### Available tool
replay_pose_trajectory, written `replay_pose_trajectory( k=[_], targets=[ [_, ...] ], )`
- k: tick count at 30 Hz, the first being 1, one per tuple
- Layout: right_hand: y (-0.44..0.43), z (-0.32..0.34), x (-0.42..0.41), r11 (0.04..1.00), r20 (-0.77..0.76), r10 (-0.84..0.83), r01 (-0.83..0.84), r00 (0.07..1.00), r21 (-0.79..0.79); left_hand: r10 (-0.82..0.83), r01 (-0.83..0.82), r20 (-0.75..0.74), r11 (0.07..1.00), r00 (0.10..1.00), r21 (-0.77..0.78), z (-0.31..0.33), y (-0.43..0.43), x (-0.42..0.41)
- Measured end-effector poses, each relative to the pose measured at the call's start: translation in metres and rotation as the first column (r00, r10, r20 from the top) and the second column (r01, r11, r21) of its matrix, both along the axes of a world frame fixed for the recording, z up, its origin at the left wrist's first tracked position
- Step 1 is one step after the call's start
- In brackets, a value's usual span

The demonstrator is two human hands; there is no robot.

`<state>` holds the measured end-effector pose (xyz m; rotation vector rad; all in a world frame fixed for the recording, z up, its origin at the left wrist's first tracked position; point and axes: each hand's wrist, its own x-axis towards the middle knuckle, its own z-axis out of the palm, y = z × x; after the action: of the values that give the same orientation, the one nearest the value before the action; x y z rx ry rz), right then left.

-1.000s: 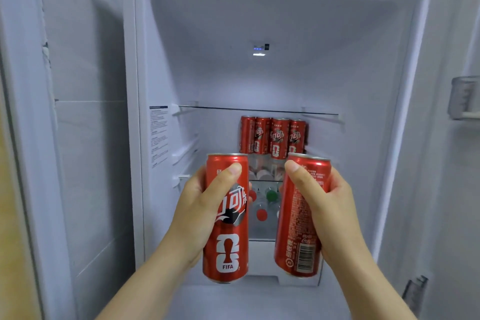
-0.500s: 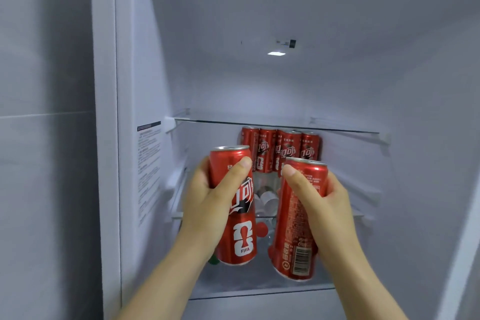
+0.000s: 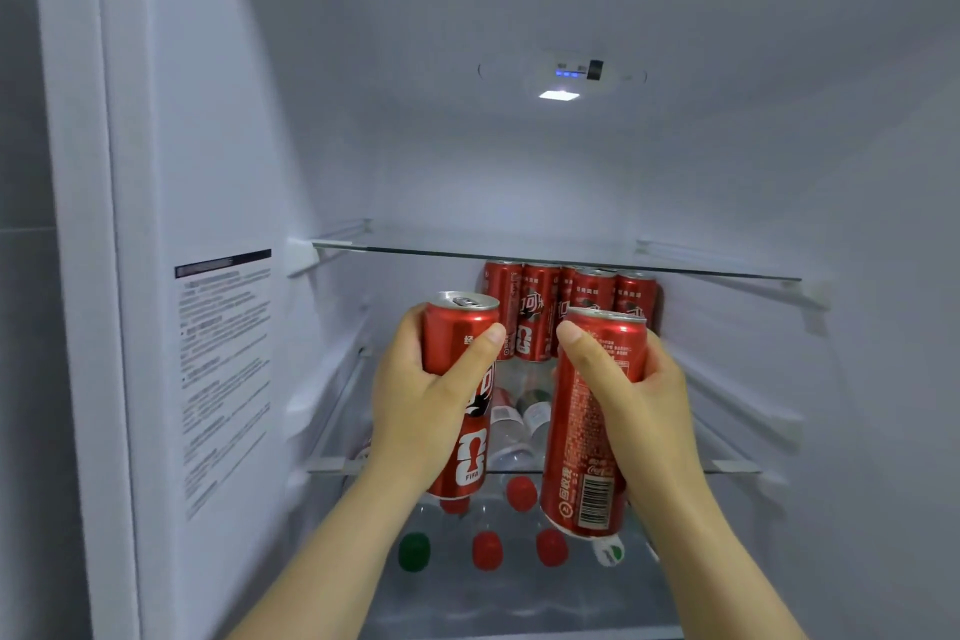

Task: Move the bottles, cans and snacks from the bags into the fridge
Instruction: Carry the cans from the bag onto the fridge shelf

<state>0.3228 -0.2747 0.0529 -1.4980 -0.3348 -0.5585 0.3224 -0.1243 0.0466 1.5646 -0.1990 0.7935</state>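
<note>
White moulded walls of an open fridge fill the frame, lit by a small rectangular ceiling lamp at 12 o'clock, with a grey printed label on the side wall at 9 o'clock. A person's left hand is wrapped round a slim red aluminium can with a white trophy logo, thumb laid across its front. The right hand clamps a slim red aluminium can showing a barcode in the same way. Both cans are upright, close together but not touching, and held in the air between the thin clear glass upper shelf and the clear glass middle shelf. At 12 o'clock from the hands, a row of matching red cans stands at the back of the middle shelf. Clear plastic bottles with red and green caps show through the glass at 6 o'clock.

The step in hand appears to be setting this pair down in front of the row. Done well, that means carrying both cans level with their tops under the upper shelf's edge. Their bases should then go down flat on the glass, short of the standing cans so none is knocked. Each grip should loosen only once its can stands by itself.
</note>
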Motion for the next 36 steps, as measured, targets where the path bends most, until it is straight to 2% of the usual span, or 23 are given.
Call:
replay_pose_trajectory(
  k=[13, 22, 28, 32, 34, 36],
  targets=[
    [-0.003, -0.005, 0.043, 1.000, 0.066, -0.018, 0.017, 0.998, 0.010, 0.043, -0.044, 0.048, 0.999, 0.998, 0.018, -0.010, -0.003, 0.030],
    [0.005, -0.011, 0.084, 0.997, 0.114, -0.023, 0.030, 0.993, -0.065, 0.054, -0.056, 0.060, 0.998, 0.997, 0.017, -0.012, -0.002, 0.041],
    [0.001, -0.017, 0.108, 0.986, 0.079, 0.045, -0.032, 0.996, -0.164, 0.064, -0.065, 0.073, 0.998, 0.995, 0.016, -0.013, -0.002, 0.044],
    [-0.009, -0.027, 0.112, 0.953, -0.036, 0.116, -0.121, 0.993, -0.277, 0.063, -0.065, 0.077, 0.998, 0.995, 0.020, -0.013, -0.003, 0.043],
    [-0.012, -0.034, 0.119, 0.927, -0.101, 0.080, -0.111, 0.992, -0.359, 0.066, -0.068, 0.078, 0.997, 0.995, 0.024, -0.012, -0.003, 0.043],
    [-0.013, -0.040, 0.131, 0.878, -0.138, -0.034, -0.036, 0.990, -0.478, 0.069, -0.072, 0.076, 0.997, 0.995, 0.027, -0.012, -0.003, 0.043]
  ],
)
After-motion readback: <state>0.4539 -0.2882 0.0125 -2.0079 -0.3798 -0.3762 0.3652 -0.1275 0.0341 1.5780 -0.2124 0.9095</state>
